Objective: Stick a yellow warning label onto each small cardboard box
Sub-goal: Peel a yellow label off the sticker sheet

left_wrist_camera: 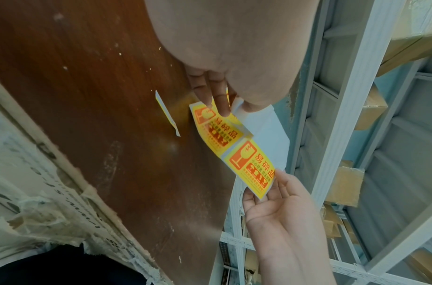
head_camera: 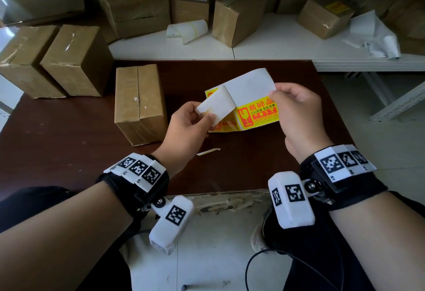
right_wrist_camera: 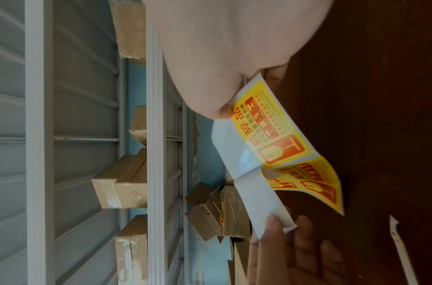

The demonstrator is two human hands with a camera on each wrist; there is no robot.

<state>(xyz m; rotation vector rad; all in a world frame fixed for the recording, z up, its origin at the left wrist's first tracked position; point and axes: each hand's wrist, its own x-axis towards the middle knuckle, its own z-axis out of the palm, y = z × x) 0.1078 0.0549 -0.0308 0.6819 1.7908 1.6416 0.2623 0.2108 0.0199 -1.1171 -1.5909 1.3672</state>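
Over desk's near-middle, left hand (head_camera: 190,122) pinches a half-peeled yellow label (head_camera: 217,104) & right hand (head_camera: 296,116) pinches the strip's backing (head_camera: 250,83), so nxt box (head_camera: 140,102) toward the left edge sits unlabelled, w/ some far boxes (head_camera: 134,8) already stickered.

Around your work surface

In front of you lies a dark brown wooden table (head_camera: 69,134) with a thin paper sliver (head_camera: 208,151) on it near its front edge. Beyond it runs a white shelf (head_camera: 276,44) carrying a curled roll of white backing paper (head_camera: 187,30) and crumpled white sheets (head_camera: 377,35). To your right stands grey metal racking (left_wrist_camera: 351,81).
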